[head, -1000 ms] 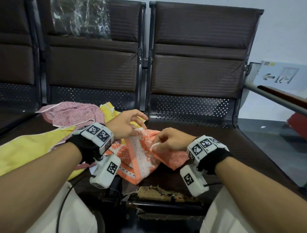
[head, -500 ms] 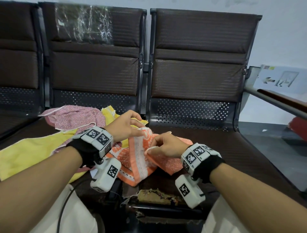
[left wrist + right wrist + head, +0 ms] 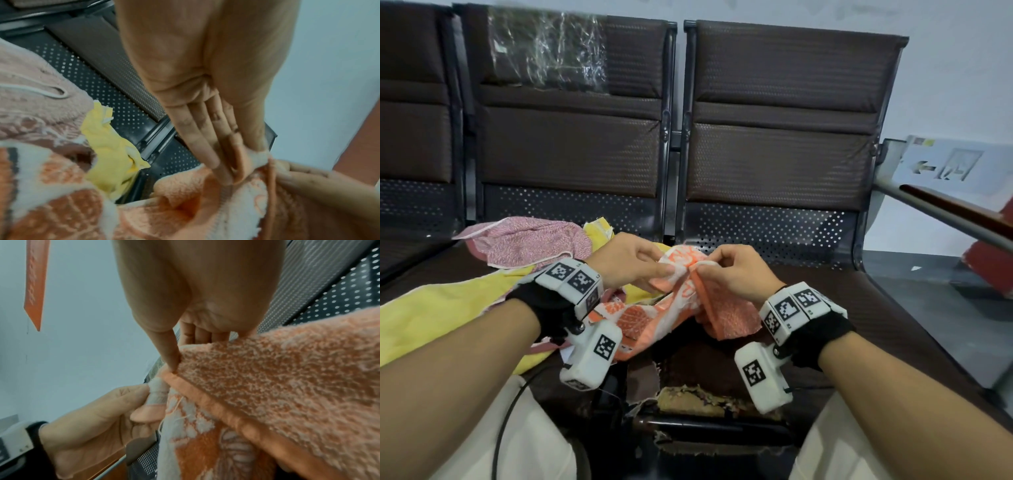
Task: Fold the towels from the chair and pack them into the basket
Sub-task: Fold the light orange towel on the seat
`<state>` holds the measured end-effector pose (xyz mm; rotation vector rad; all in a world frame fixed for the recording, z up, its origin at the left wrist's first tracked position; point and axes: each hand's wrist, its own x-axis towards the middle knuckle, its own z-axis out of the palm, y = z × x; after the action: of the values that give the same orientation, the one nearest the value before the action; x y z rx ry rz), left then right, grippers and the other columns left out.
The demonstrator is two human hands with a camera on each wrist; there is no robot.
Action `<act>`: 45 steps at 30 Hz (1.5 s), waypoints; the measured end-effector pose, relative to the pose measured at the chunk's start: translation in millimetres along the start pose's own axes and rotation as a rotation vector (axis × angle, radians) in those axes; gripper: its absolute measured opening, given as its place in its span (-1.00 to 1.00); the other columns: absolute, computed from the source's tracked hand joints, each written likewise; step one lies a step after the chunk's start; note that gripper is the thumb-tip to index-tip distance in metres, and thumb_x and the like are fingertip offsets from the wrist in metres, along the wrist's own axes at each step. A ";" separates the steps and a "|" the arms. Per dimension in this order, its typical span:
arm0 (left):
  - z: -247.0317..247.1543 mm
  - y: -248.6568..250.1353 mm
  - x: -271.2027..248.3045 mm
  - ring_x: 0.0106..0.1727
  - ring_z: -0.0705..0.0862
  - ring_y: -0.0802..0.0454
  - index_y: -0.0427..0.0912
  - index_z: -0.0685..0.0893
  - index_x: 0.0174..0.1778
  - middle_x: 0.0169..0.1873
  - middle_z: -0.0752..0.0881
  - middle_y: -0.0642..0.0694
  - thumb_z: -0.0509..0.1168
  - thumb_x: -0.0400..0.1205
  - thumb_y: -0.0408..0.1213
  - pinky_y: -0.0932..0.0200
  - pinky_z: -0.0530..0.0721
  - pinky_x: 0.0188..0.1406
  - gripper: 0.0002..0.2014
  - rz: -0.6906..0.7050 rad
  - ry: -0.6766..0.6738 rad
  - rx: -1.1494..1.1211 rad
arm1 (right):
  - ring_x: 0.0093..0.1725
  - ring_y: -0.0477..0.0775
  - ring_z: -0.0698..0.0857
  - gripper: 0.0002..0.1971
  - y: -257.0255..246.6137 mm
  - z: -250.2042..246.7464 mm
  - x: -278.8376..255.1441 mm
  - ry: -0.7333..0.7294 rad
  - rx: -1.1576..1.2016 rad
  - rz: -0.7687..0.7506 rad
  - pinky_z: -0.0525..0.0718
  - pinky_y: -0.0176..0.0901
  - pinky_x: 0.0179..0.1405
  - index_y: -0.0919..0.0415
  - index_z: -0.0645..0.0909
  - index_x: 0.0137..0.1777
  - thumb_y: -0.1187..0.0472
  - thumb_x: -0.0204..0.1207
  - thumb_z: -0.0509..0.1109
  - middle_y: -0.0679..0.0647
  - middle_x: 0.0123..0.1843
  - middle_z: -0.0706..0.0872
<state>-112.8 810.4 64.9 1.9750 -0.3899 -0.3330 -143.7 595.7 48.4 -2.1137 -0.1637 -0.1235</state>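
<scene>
While both hands pinch the hem of the orange towel, left hand and right hand nearly touching above the chair seat, I'd call this finding corners (basket not visible). Next: spread the corners apart, then fold.

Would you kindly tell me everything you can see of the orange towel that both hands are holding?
The orange towel is fluffy terry cloth, orange with a white woven pattern and a flat hemmed edge. It is crumpled and unfolded, its top lifted while the rest drapes onto the brown chair seat, overlapping the yellow towel. The left hand and right hand pinch its upper edge at neighbouring points, close together.
</scene>
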 end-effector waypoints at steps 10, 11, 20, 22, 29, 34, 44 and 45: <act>7.6 34.0 5.4 -0.23 0.76 0.03 -0.29 0.77 -0.10 -0.20 0.79 -0.19 0.41 0.55 -0.30 0.16 0.76 -0.23 -0.87 0.134 0.399 -0.365 | -0.16 -0.02 0.76 -0.97 -39.8 -29.6 -17.7 0.048 0.123 -0.347 0.71 -0.01 -0.01 0.14 0.78 -0.24 0.23 0.39 0.57 0.07 -0.23 0.82; 10.5 36.9 5.5 -0.24 0.75 0.01 -0.32 0.76 -0.06 -0.20 0.79 -0.21 0.39 0.57 -0.30 0.16 0.76 -0.27 -0.85 0.133 0.382 -0.377 | -0.18 -0.04 0.74 -0.97 -44.7 -28.5 -20.2 0.026 0.196 -0.394 0.69 -0.09 -0.06 0.15 0.77 -0.24 0.26 0.39 0.56 0.10 -0.24 0.81; 42.2 48.0 -4.5 -0.18 0.74 0.01 -0.28 0.71 0.16 -0.13 0.76 -0.21 0.13 0.72 -0.20 0.17 0.74 -0.15 -0.69 0.092 -0.019 -0.474 | -0.20 -0.09 0.72 -0.92 -39.1 -21.7 -16.5 0.195 0.181 -0.218 0.69 -0.08 -0.05 0.23 0.77 -0.21 0.22 0.43 0.55 0.08 -0.24 0.80; 41.7 48.3 -6.3 -0.16 0.69 -0.08 -0.31 0.71 0.17 -0.13 0.71 -0.29 0.15 0.70 -0.11 0.11 0.69 -0.07 -0.63 0.079 -0.042 -0.515 | -0.22 -0.09 0.73 -0.92 -36.2 -20.9 -15.0 0.217 0.167 -0.216 0.71 -0.09 -0.07 0.18 0.77 -0.24 0.20 0.43 0.55 0.03 -0.26 0.80; 42.1 44.7 -10.9 -0.15 0.57 -0.12 -0.07 0.75 0.10 -0.19 0.63 -0.30 0.23 0.65 -0.17 -0.07 0.59 0.06 -0.77 0.190 -0.013 -0.338 | -0.21 -0.06 0.75 -0.91 -34.0 -17.5 -12.8 0.214 0.186 -0.218 0.71 -0.11 -0.12 0.14 0.77 -0.23 0.14 0.43 0.55 0.07 -0.25 0.81; 35.5 39.3 -5.9 -0.43 0.52 0.10 -0.13 0.77 -0.03 -0.48 0.59 -0.02 0.13 0.73 -0.19 0.21 0.53 -0.32 -0.71 0.195 0.164 -0.251 | -0.31 -0.19 0.66 -0.78 -30.7 -24.5 -12.2 0.142 0.073 -0.216 0.63 -0.27 -0.25 0.06 0.71 -0.35 0.00 0.46 0.51 -0.06 -0.36 0.74; -19.5 19.9 2.8 0.06 0.61 -0.15 -0.44 0.64 0.18 -0.05 0.68 -0.24 0.09 0.72 -0.20 -0.02 0.57 0.18 -0.62 -0.019 0.635 -0.480 | -0.39 -0.01 0.63 -0.45 10.1 -49.9 -19.5 -0.285 -0.734 -0.144 0.54 -0.13 -0.37 0.21 0.57 -0.37 -0.33 0.42 0.36 0.04 -0.40 0.67; -23.4 17.1 1.6 0.08 0.59 -0.15 -0.51 0.56 0.26 -0.07 0.66 -0.21 0.09 0.72 -0.19 -0.01 0.55 0.20 -0.58 -0.027 0.635 -0.499 | -0.32 0.05 0.67 -0.42 15.4 -51.7 -21.7 -0.344 -0.809 -0.085 0.55 -0.09 -0.32 0.24 0.60 -0.31 -0.37 0.41 0.34 0.07 -0.35 0.70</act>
<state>-104.1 822.0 90.0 1.4895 0.1239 0.1772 -163.7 542.1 59.1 -2.9260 -0.4701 0.1559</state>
